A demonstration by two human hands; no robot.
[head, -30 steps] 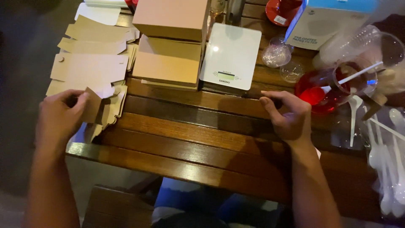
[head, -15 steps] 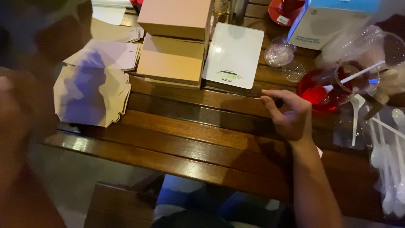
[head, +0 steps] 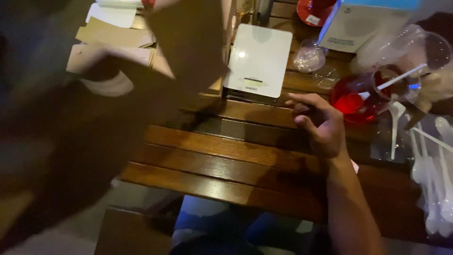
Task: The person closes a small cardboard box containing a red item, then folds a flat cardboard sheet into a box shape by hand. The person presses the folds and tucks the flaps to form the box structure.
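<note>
My right hand (head: 318, 125) rests on the wooden slatted table (head: 212, 163) just in front of a white kitchen scale (head: 258, 59). Its fingers are curled in and I see nothing in them. A large dark blur covers the left of the view. It is my left hand (head: 141, 104) and arm, raised close to the camera. Whether that hand holds anything is lost in the blur. Behind it lie flat brown cardboard box blanks (head: 113, 35) at the table's far left.
A clear container with red liquid and a white straw (head: 354, 101) stands right of my right hand. White plastic spoons (head: 429, 179) lie at the right edge. Small clear cups (head: 309, 59), a blue and white box (head: 358, 26) and a red bowl (head: 316, 9) are at the back.
My left hand has risen from the cardboard stack toward the camera and now blurs the left side. The folded boxes beside the scale are hidden. My right hand has barely moved.
</note>
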